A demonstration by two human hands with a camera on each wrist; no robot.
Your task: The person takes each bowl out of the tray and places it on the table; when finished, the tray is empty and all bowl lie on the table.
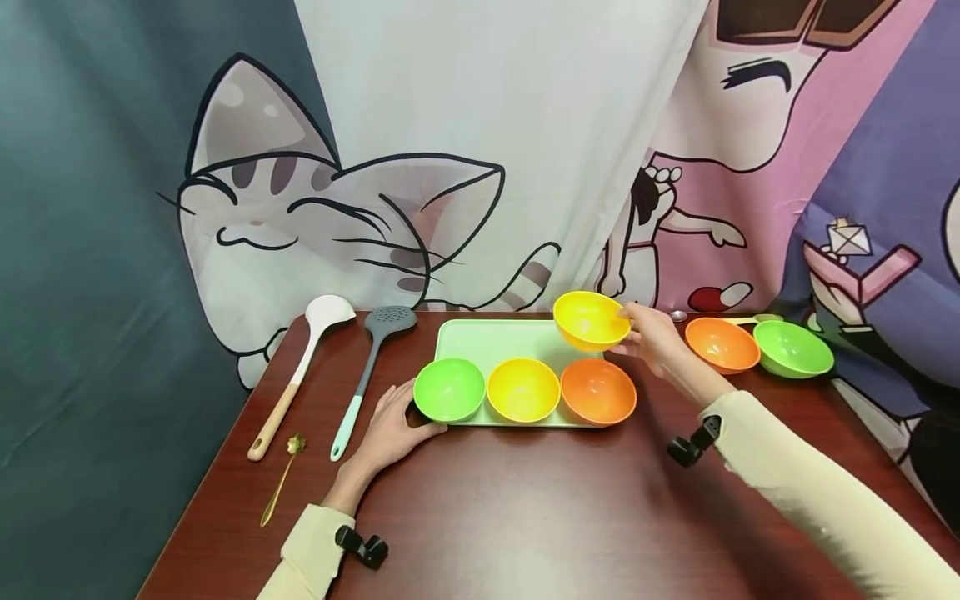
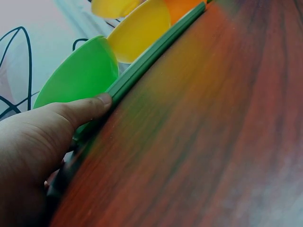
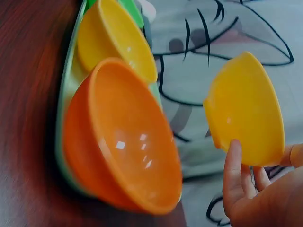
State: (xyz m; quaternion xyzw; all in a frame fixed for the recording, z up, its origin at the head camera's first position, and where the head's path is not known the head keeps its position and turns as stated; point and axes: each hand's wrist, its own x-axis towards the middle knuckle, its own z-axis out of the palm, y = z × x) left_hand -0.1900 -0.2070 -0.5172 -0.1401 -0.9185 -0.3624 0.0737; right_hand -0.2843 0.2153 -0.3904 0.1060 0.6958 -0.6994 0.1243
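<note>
At the left of the wooden table (image 1: 525, 500), a ladle (image 1: 302, 365), white head pointing away toward the curtain (image 1: 487, 83), handle toward the near side, long axis leaning right at the far end. Near its handle, a small gold spoon (image 1: 281, 482), flower-shaped end away, on a similar slant. Next, a spatula (image 1: 368, 371), grey slotted head away, pale blue handle near. Then the left hand (image 1: 393, 427), partly closed, holding the front left corner of a pale green tray (image 1: 480, 333), thumb along the front edge, fingers at the left end; tray's long axis running left to right. Along its front, in a row, mouths up: a green bowl (image 1: 450, 390), a yellow bowl (image 1: 523, 390), an orange bowl (image 1: 598, 392). Above the tray's back right part, apart from the row, the raised yellow bowl (image 1: 591, 321), round, mouth upward, base down. At its right side, the right hand (image 1: 648, 333), gripping it, thumb at the rim, fingers near the base. Beyond, another orange bowl (image 1: 722, 344) just beside another green bowl (image 1: 793, 348), mouths up.
</note>
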